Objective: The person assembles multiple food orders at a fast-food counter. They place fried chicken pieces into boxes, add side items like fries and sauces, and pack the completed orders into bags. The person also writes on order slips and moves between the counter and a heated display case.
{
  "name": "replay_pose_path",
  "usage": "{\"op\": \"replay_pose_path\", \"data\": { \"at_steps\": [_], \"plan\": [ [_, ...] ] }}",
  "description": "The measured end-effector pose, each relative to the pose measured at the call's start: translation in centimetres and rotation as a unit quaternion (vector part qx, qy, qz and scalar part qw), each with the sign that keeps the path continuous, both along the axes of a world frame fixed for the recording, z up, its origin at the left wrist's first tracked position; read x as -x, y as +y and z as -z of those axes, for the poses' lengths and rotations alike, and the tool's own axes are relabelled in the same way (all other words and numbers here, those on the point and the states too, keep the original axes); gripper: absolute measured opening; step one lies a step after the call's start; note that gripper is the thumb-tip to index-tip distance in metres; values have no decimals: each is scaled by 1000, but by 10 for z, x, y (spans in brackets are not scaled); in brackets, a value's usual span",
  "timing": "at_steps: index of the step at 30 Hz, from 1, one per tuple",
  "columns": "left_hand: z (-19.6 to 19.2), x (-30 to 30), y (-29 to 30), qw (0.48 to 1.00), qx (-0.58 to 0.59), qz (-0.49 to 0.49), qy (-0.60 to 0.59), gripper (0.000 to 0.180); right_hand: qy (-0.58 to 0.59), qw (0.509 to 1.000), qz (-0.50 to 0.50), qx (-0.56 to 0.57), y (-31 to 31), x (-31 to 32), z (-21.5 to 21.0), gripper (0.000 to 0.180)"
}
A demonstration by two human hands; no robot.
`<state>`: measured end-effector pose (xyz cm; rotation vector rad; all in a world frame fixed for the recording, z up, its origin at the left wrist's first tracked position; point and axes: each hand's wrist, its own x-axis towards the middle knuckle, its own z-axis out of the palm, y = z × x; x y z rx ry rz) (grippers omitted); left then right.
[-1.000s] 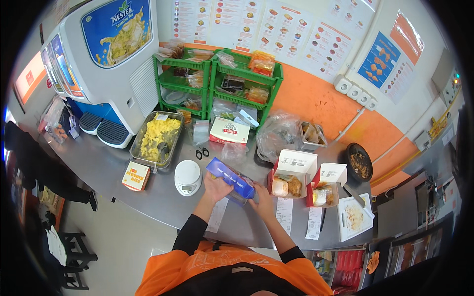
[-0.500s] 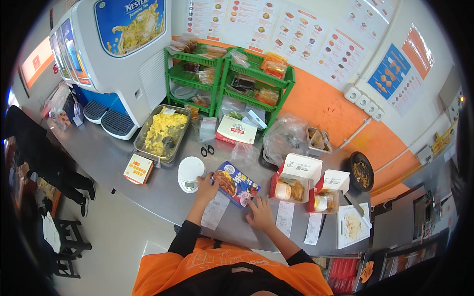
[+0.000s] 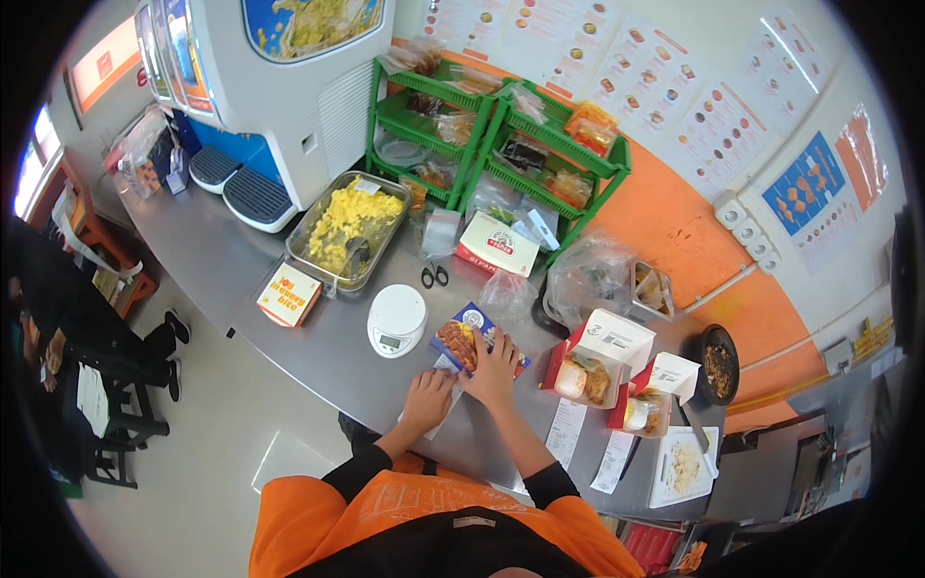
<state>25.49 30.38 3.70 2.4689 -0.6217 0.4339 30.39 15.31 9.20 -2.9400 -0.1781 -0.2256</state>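
A flat blue printed carton (image 3: pixel 455 339) with food pictures lies on the steel counter. My right hand (image 3: pixel 493 368) rests across its right part with the fingers spread, covering much of the print. Beside the carton's near left edge, my left hand (image 3: pixel 427 400) lies palm down over a paper receipt (image 3: pixel 443 417), its fingers stretched toward the carton. Part of the receipt is hidden under that hand. Left of the carton stands a round white kitchen scale (image 3: pixel 397 318). To the right are two open red-and-white meal boxes (image 3: pixel 601 358) holding rice and fried chicken.
A tray of yellow scrambled food (image 3: pixel 352 231), scissors (image 3: pixel 435 276) and a red-and-white box (image 3: pixel 496 246) sit farther back, before green racks (image 3: pixel 434 125). A knife (image 3: pixel 696 424) lies on a white cutting board (image 3: pixel 682 472) at right. A person in black (image 3: pixel 87 308) is at left.
My right hand has moved from the carton's near right corner onto its face. The left hand has gone from its left corner down to the receipt. The whole view has shifted.
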Motion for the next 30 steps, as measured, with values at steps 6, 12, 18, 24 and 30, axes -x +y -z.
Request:
{"op": "replay_pose_path", "data": {
  "at_steps": [6, 12, 18, 24, 30],
  "plan": [
    [-2, -2, -1, 1000, -12, -3, 10, 42, 4, 1000, -1, 4, 1, 1, 0, 85],
    [-6, -13, 3, 998, -56, 13, 4, 46, 6, 1000, -20, 0, -4, -1, -1, 83],
    [-5, -27, 6, 996, -74, 45, -20, 47, -6, 999, -40, 14, -9, 0, -1, 85],
    [-2, -31, 4, 993, -102, 50, -14, 47, 17, 999, -46, 18, -12, -2, -5, 85],
    [-1, -29, 6, 994, -92, 46, -30, 48, 21, 998, -55, 18, -14, -4, -5, 84]
  ]
}}
